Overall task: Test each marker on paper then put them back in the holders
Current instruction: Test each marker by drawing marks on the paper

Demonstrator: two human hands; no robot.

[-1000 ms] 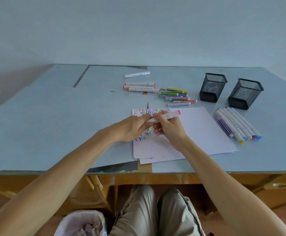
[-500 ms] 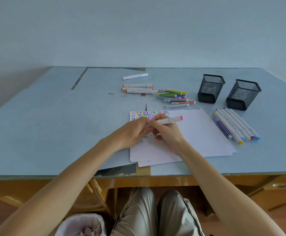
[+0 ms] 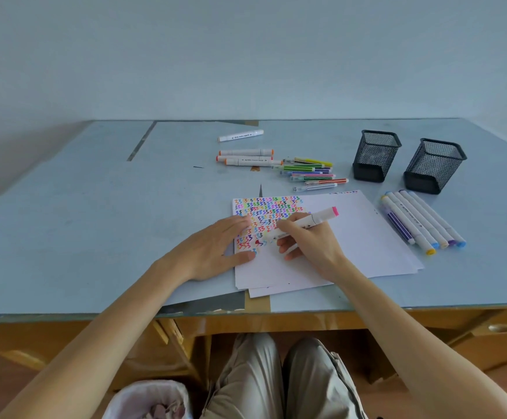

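Both hands work at the near middle of the surface (image 3: pixel 64 207), seen from the head camera. On the left side of the paper stack (image 3: pixel 352 243) the left hand (image 3: pixel 213 249) lies flat, fingers straight and spread, fingertips on the sheet's left edge and the thumb on its lower left part. Fingers of the right hand (image 3: pixel 309 243) curl round a white marker with a pink end cap (image 3: pixel 303 223) — its tip is down on the sheet among rows of small coloured squiggles, its capped end tilted up and to the right.

Beyond the paper, toward the wall, three white markers with orange ends (image 3: pixel 246 157) lie side by side, and a lone white marker (image 3: pixel 240 136) lies farther back. Just right of them a cluster of thin coloured pens (image 3: pixel 309 172) lies close to the paper's far edge. Two black mesh holders (image 3: pixel 376 155) stand upright at the back right, near each other but apart. In front of them a row of white markers with coloured caps (image 3: pixel 421 222) lies just beside the paper's right edge.

Most open room is on the left half of the surface; a narrower bare strip runs right of the holders to the surface's right edge. Paper corners stop short of the near edge — below it are the person's knees and a lined bin (image 3: pixel 149 400).
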